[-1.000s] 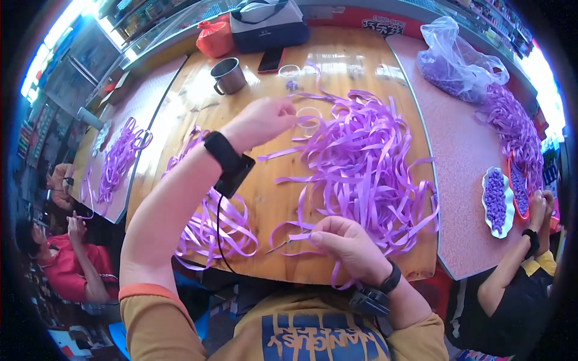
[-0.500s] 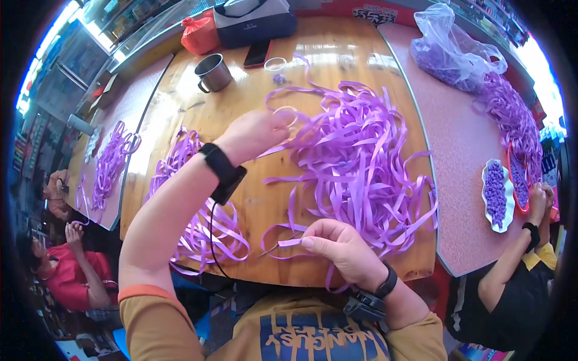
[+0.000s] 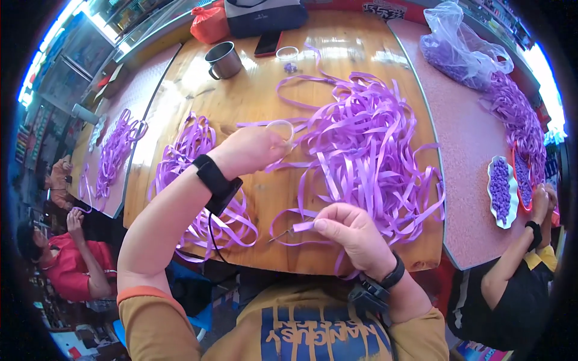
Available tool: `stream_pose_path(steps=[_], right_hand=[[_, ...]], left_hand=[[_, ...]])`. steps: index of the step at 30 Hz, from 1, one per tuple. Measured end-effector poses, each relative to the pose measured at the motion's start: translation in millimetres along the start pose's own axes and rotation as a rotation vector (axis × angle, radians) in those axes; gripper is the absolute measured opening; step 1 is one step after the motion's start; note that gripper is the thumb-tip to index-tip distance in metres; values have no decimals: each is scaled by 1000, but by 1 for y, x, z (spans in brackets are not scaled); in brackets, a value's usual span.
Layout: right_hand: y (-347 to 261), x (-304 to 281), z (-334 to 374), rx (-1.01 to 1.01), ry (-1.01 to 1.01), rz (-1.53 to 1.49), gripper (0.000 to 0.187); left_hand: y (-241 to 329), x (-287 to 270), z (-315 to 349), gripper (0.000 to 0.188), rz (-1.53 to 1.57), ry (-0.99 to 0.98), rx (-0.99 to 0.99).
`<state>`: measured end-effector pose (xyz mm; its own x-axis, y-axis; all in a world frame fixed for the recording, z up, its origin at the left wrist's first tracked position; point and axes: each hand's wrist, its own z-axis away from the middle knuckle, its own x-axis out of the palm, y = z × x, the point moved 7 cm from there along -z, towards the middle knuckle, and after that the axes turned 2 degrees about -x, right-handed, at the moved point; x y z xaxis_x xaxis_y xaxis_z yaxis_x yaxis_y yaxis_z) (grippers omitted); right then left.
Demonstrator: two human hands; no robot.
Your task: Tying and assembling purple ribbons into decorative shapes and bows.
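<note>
In the middle of the wooden table, my left hand (image 3: pixel 251 150) is closed with its fingertips turned down. A thin, pale, translucent ring (image 3: pixel 280 129) is at its fingers, and purple ribbon trails beside it. Exactly how the fingers grip is hidden. Nearer the front edge, my right hand (image 3: pixel 355 236) pinches a purple ribbon (image 3: pixel 304 227) between thumb and forefinger. A thin, dark, pointed piece sticks out leftward at that ribbon's end. Beyond and right of this hand lies a large tangled heap of purple ribbons (image 3: pixel 373 144); a smaller heap (image 3: pixel 186 141) lies left, partly under my left forearm.
A metal mug (image 3: pixel 223 61), a phone (image 3: pixel 268 44), a small round clear lid (image 3: pixel 287 53) and a bag (image 3: pixel 268 18) stand farther back. At right are a white dish (image 3: pixel 511 207) of purple pieces and a plastic bag (image 3: pixel 460 48). Other people sit at both sides.
My left hand has come nearer to me and slightly left, with the ring. A ribbon end now shows left of the ring. My right hand keeps its pinch; the whole view has shifted a little.
</note>
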<state>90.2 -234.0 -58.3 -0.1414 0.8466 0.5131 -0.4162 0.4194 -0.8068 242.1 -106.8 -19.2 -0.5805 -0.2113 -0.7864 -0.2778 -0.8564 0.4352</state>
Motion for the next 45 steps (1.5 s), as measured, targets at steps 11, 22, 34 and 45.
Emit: stream_pose_path(steps=[11,22,34,45], right_hand=[[-32,11,35,-243,102,171,12],[-33,28,54,-334,112,358,9],[-21,45,61,-492,22,680,11],[-9,44,59,-225,88,377,9]], left_hand=[[4,-17,45,33,218,203,46],[76,45,158,32,426,511,568],[50,70,175,18,411,654,546],[52,71,184,26,332,748,656]])
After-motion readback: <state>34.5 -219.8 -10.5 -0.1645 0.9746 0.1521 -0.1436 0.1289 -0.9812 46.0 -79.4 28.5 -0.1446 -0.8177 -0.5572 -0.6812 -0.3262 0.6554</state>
